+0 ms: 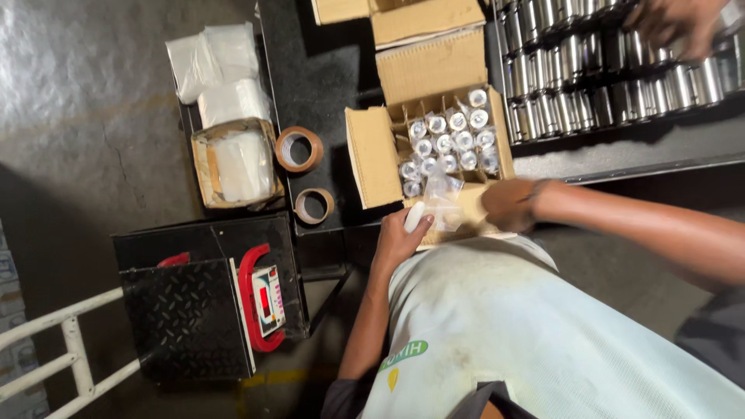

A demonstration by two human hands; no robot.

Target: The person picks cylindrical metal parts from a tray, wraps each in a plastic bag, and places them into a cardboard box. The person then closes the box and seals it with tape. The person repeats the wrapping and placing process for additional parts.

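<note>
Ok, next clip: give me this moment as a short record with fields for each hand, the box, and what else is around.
Left hand: holds a small bagged part at the near edge of the box
Right hand: rests on the near flap, blurred; grip unclear
Box: open cardboard, divider grid, most cells filled with wrapped metal parts
Tape rolls: two, left of the box
Plastic bags: stacked, far left
Scale: near left, red frame
Metal cans: rows on the tray at right
Other person's hand: over the cans
</note>
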